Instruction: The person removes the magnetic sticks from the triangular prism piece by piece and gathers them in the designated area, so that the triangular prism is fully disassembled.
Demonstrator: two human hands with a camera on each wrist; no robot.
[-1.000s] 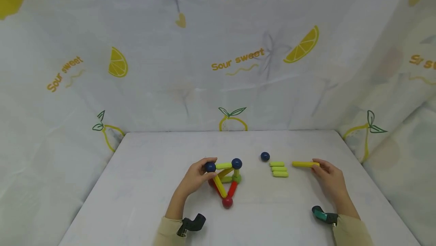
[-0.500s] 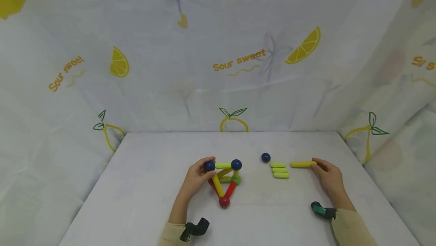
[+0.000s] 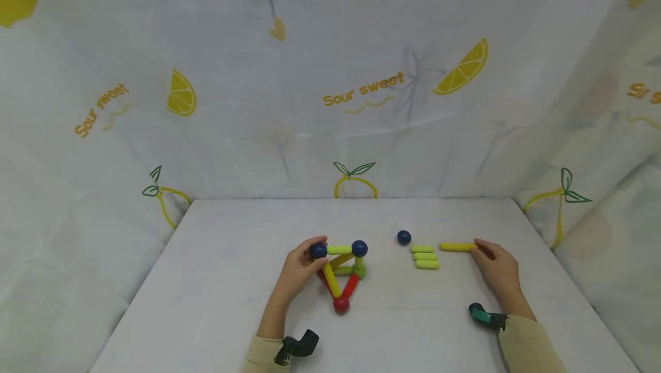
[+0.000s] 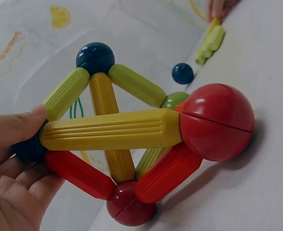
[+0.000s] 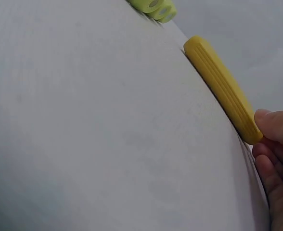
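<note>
On the white tabletop (image 3: 248, 235), a bit nearer its left edge, the person's left hand (image 3: 298, 269) grasps 1 blue ball (image 3: 318, 250) of a rod-and-ball frame (image 4: 127, 129). Nearer the right edge, the right hand (image 3: 498, 269) pinches 1 yellow rod (image 3: 457, 247) by its end. Between lie 3 lime rods (image 3: 426, 256), 1 loose blue ball (image 3: 404, 237) towards the far edge.

Looks like a curtained-off booth for tabletop work, with a white table (image 3: 397, 327) at six o'clock and lemon-printed "Sour sweet" cloth (image 3: 289, 89) hanging at nine, twelve and three.
</note>
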